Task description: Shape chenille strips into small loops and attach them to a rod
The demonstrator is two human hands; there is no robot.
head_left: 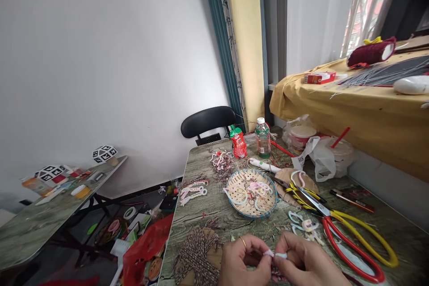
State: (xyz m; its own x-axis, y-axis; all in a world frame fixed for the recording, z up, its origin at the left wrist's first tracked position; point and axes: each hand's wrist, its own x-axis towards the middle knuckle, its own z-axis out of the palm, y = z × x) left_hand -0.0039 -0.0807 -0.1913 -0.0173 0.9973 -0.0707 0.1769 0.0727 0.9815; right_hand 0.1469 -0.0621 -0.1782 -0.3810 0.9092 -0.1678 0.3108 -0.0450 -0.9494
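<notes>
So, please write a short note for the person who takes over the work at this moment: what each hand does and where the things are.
Left hand, with a ring, and right hand meet at the near table edge; both pinch one small pale piece between the fingertips.
A bundle of twisted cord lies left of the hands.
The round basket behind them holds pale loops.
Big scissors with red and yellow handles lie to the right, with loose pale loops beside them.
More finished-looking loops lie further left on the table.
What is done or left on the held piece cannot be told.
</notes>
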